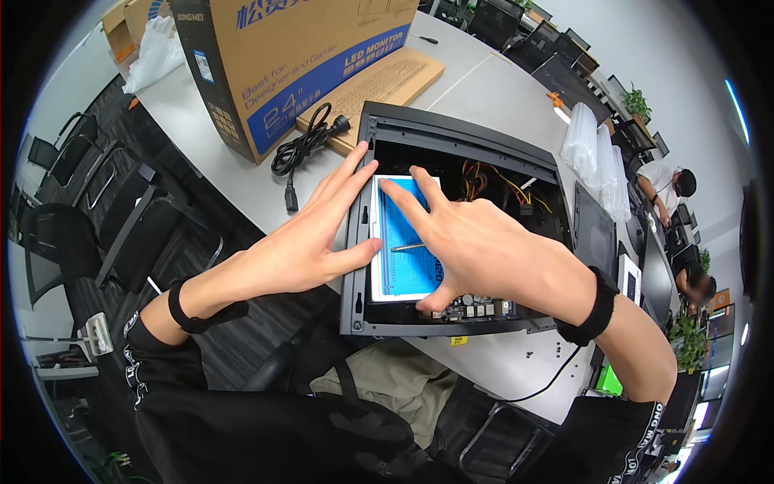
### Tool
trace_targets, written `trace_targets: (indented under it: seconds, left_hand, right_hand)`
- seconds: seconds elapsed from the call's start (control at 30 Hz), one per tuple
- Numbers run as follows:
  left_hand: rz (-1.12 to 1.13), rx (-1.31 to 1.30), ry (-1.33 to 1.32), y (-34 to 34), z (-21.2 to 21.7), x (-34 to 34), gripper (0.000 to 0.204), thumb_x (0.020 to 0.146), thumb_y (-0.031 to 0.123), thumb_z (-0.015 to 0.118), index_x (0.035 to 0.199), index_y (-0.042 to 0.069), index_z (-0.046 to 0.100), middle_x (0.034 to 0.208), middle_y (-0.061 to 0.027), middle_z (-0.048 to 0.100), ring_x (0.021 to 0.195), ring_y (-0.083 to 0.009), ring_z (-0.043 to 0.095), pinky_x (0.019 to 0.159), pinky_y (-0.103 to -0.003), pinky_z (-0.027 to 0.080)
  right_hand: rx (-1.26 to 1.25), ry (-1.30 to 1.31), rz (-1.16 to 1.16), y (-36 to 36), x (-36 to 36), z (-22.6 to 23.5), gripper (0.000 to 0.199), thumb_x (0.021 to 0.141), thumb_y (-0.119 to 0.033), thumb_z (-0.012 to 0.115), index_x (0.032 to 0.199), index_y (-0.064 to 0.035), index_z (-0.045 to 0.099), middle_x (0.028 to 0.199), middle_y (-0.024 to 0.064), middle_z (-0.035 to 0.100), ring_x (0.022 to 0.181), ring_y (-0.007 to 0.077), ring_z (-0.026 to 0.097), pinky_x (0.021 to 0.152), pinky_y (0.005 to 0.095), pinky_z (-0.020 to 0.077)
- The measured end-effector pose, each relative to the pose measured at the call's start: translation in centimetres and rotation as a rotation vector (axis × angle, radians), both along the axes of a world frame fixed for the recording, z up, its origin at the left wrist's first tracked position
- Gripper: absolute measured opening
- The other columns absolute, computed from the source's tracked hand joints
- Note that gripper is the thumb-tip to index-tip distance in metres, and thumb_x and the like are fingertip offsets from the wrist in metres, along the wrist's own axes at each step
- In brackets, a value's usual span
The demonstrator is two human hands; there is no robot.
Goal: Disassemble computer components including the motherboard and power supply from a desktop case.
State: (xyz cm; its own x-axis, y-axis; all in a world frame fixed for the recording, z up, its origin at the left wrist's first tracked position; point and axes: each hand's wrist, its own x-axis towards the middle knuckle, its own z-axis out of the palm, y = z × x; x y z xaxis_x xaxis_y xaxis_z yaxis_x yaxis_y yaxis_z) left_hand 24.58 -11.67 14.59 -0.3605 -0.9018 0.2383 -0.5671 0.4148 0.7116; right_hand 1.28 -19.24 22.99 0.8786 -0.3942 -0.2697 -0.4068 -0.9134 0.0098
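Note:
A black computer case lies on its side on the table with its inside exposed. Within its left end sits a flat, white-edged blue box or panel. My right hand spans this piece, fingers at its far edge and thumb at its near edge. A thin metal shaft, like a screwdriver's, shows over the blue face from beneath my right palm; its other end is hidden. My left hand is stretched out along the case's left rim, its thumb tip at the white edge. Yellow, red and black wires and a circuit board show inside.
A large monitor carton and a flat cardboard box stand beyond the case. A coiled black power cable lies left. Clear plastic packaging, a dark panel and loose screws are at right. Another person works farther off.

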Motion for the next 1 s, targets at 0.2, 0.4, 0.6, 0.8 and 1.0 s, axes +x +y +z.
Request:
trace_targets:
  seconds: [0.2,0.4,0.6,0.8,1.0]
  left_hand:
    - [0.015,-0.014,0.038,0.0,-0.1,0.0,0.093,0.098,0.032,0.072,0.164,-0.004,0.016,0.172,-0.0279,0.008,0.160,-0.0418,0.012,0.128,-0.049,0.021]
    - [0.007,-0.037,0.079,-0.3,-0.3,0.1,0.105,0.091,0.034,0.080,0.167,0.004,0.014,0.174,-0.0218,0.010,0.162,-0.0357,0.009,0.130,-0.047,0.016]
    - [-0.106,-0.043,0.079,-1.2,1.9,0.1,0.137,0.070,0.042,0.096,0.167,0.003,0.008,0.173,-0.0224,0.011,0.162,-0.0362,0.009,0.131,-0.046,0.015]
    - [-0.171,-0.098,0.106,-1.8,3.8,-0.4,0.146,0.065,0.037,0.100,0.168,0.005,0.002,0.173,-0.0230,0.012,0.161,-0.0350,0.013,0.131,-0.046,0.015]
    - [-0.198,-0.076,0.393,-2.9,3.3,-2.4,0.147,0.069,0.040,0.097,0.168,0.006,-0.007,0.169,-0.0290,0.015,0.159,-0.0396,0.019,0.129,-0.050,0.018]
  right_hand:
    - [0.058,-0.089,-0.035,-0.3,-1.2,-0.1,0.133,0.057,-0.048,0.097,0.156,0.0070,0.028,0.141,0.0460,0.042,0.087,0.0495,0.073,0.077,0.0438,0.0633]
    - [0.169,-0.169,-0.103,-1.5,-2.1,0.0,0.137,0.057,-0.051,0.096,0.158,0.0011,0.020,0.141,0.0382,0.043,0.095,0.0516,0.070,0.086,0.0491,0.0611]
    - [0.211,-0.219,-0.013,-2.7,-1.7,1.5,0.134,0.059,-0.052,0.094,0.157,0.0010,0.020,0.134,0.0299,0.048,0.109,0.0510,0.065,0.094,0.0511,0.0567]
    - [0.272,-0.235,-0.053,-4.4,-1.5,4.8,0.135,0.058,-0.048,0.096,0.159,0.0016,0.023,0.151,0.0275,0.043,0.135,0.0446,0.053,0.111,0.0466,0.0472]
    - [0.344,-0.240,-0.073,-5.3,-1.8,9.0,0.127,0.061,-0.049,0.095,0.157,0.0016,0.030,0.137,0.0316,0.056,0.128,0.0430,0.058,0.107,0.0457,0.0495]
